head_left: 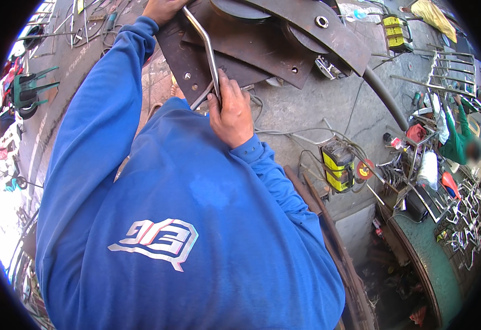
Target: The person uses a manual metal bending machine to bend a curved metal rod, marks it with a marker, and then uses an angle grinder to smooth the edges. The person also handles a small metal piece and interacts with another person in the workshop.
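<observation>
A shiny bent metal tube [204, 44] slants across brown steel plates [240, 52] in front of me. My right hand [232, 113] is closed round its lower part. At the top edge of the view, my left hand [165, 8] is closed at the tube's upper end; part of that hand is cut off. The plates carry round grooved wheels [241, 10] and a thick flat arm [312, 27] with a hole in it. From this arm a dark round bar [386, 99] reaches down to the right. Both my sleeves are blue.
A yellow-black portable machine [337, 165] with cables stands on the concrete, beside an orange disc [365, 169]. Another yellow machine [395, 33] is farther off. At right, a person in green [459, 135] is among metal frames and bent tube pieces [468, 220]. Green chair [28, 88] at left.
</observation>
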{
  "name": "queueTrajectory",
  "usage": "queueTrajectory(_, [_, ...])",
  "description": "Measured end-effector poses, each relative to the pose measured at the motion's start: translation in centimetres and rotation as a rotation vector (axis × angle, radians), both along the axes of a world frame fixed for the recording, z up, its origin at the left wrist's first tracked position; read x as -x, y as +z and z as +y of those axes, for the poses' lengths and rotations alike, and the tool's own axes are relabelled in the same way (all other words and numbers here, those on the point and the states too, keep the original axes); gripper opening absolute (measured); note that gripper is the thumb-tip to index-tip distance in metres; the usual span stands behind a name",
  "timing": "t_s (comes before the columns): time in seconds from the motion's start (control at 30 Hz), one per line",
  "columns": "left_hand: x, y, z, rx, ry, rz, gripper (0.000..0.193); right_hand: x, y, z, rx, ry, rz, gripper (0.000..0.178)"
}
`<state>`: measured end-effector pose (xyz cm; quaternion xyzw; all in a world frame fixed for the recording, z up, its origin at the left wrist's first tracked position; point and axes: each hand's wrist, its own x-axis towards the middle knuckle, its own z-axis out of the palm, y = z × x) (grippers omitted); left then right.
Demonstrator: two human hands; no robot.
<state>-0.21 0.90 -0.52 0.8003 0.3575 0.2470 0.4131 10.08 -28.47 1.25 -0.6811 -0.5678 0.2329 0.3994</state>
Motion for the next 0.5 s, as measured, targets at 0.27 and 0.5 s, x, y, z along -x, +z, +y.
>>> queueTrajectory(0.27, [0.09, 0.28, -0.06, -0.079, -0.007, 0.05, 0.022, 0.01, -0.13, -0.02, 0.017, 0.006, -0.024, 0.054])
queueTrajectory(0.5, [0.14, -0.16, 0.05, -0.007, -0.013, 0.002, 0.022, -0.03, -0.05, -0.09, -0.005, 0.009, -0.02, 0.054])
